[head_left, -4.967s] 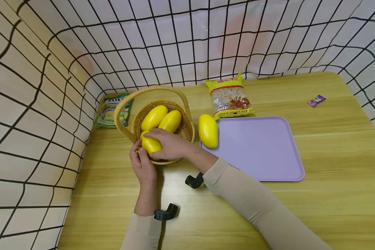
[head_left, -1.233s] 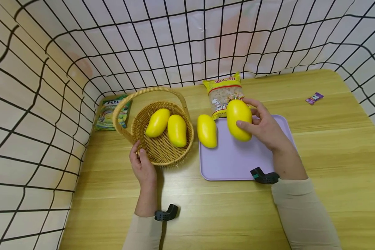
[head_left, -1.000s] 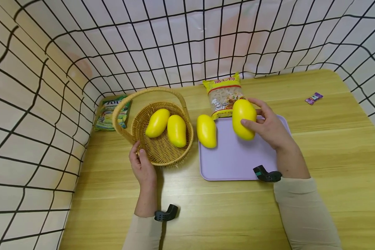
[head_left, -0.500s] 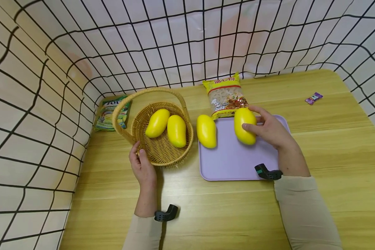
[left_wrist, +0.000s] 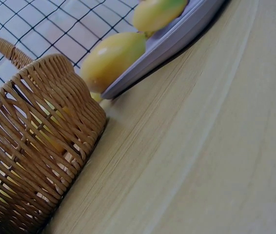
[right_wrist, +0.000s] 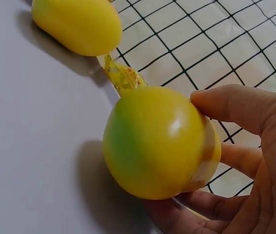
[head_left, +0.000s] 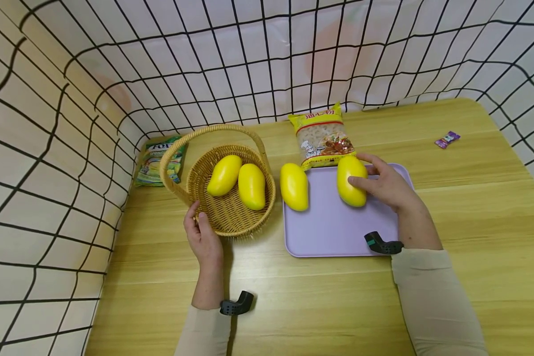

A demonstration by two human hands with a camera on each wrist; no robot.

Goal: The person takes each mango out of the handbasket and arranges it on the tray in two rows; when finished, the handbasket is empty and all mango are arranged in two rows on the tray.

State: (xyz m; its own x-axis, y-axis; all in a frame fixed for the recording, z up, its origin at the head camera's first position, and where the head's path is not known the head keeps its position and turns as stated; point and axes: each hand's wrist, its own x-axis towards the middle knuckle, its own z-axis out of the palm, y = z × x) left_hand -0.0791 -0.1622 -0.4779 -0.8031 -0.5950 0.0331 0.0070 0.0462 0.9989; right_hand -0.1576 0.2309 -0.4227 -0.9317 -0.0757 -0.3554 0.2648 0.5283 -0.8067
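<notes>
Your right hand pinches a mango between thumb and fingers over the tray, likely against rolling. Your left hand touches the basket, probably steadying it; can't tell if it grips.

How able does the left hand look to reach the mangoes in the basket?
Probably yes: the left hand is at the edge of the basket, whose open top leaves both mangoes uncovered.
</notes>
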